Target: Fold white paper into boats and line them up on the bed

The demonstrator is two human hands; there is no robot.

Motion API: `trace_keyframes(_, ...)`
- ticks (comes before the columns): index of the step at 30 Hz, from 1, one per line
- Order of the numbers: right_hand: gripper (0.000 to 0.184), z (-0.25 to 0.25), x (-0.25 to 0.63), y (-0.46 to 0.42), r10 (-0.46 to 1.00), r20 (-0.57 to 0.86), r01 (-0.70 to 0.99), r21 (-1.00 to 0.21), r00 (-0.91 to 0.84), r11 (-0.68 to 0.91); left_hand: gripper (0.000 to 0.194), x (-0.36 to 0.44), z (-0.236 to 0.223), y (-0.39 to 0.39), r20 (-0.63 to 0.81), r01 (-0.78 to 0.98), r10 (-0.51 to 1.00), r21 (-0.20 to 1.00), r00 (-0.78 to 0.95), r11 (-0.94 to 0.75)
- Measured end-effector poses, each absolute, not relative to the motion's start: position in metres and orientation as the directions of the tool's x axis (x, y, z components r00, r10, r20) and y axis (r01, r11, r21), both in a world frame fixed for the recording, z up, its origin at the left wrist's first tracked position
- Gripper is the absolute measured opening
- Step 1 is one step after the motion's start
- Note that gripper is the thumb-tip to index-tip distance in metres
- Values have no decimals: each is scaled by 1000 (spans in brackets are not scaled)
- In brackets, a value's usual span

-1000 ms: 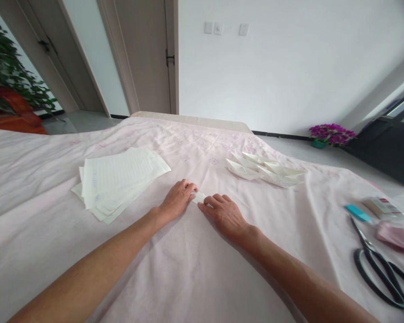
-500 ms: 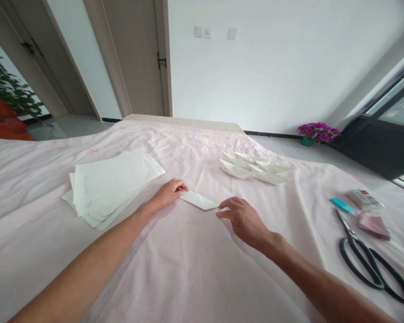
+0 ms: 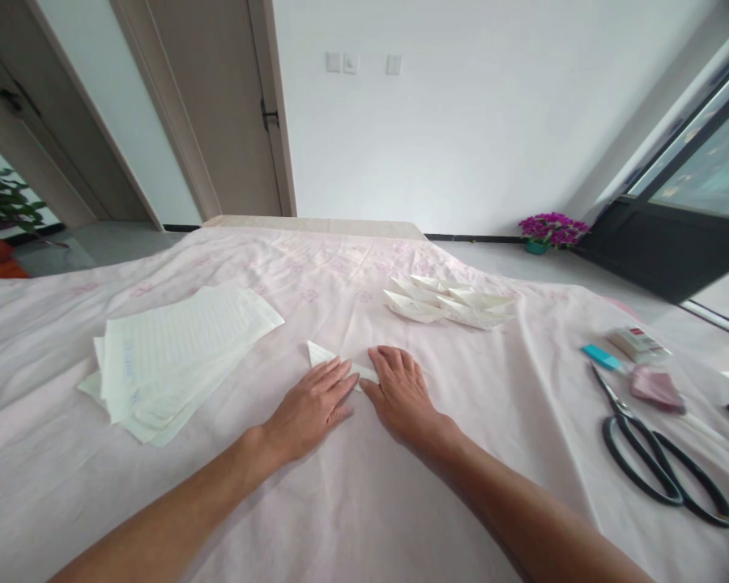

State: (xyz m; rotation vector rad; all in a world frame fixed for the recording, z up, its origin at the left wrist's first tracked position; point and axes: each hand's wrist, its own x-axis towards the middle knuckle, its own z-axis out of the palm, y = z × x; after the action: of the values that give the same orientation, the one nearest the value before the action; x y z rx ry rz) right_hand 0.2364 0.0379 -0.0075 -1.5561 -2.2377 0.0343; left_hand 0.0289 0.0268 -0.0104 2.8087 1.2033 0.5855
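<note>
Hands lie flat on a folded paper piece in the single head view. Both are spread, palms down, on the pink sheet that covers the bed. The left hand has its grip released, fingers straight and together, fingertips pressing the near edge of the folded piece. The right hand is just beside it, likewise flat with nothing grasped, thumb side touching the piece's other end. Only a white pointed corner shows beyond the left fingertips; the remainder is hidden under the hands.

Taking the folded piece as the landmark: a fanned stack of lined sheets lies to its left, near but apart; a cluster of finished paper boats sits beyond it and to the right; black scissors lie well off to the right, with a small teal item and packets just past them.

Judging by the flat palms, the step in hand is pressing a crease. The following fold would call for lifting an edge with a pinch.
</note>
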Motion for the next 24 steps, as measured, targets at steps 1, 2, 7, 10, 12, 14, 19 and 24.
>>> trace_keyframes(1, 43, -8, 238, 39, 904, 309, 893, -245, -297, 377, 48, 25, -10, 27, 295, 694, 704, 155, 647, -703)
trace_keyframes(2, 42, -9, 241, 41, 905, 299, 892, -245, -303, 380, 51, 20, -11, 27, 271, 700, 708, 143, 653, -700)
trace_keyframes(7, 31, -6, 257, 52, 921, 270, 876, -320, -281, 361, 49, -7, -19, 37, 277, 802, 809, 174, 518, -572)
trace_keyframes(10, 26, -3, 257, 54, 922, 306, 851, -393, -235, 348, 57, -14, -24, 40, 323, 838, 864, 268, 386, -475)
trace_keyframes(12, 27, 0, 254, 52, 904, 356, 823, -421, -237, 382, 68, -15, -22, 39, 384, 834, 864, 313, 327, -454)
trace_keyframes(14, 27, 4, 251, 48, 873, 410, 792, -424, -264, 439, 80, -13, -16, 37, 451, 828, 837, 304, 311, -472)
trace_keyframes(19, 19, 14, 247, 34, 768, 472, 697, -365, -433, 617, 81, -8, -1, 36, 518, 793, 731, 151, 445, -590)
trace_keyframes(24, 22, 15, 245, 32, 666, 492, 575, -347, -561, 741, 56, -4, 2, 40, 511, 740, 665, 78, 546, -668)
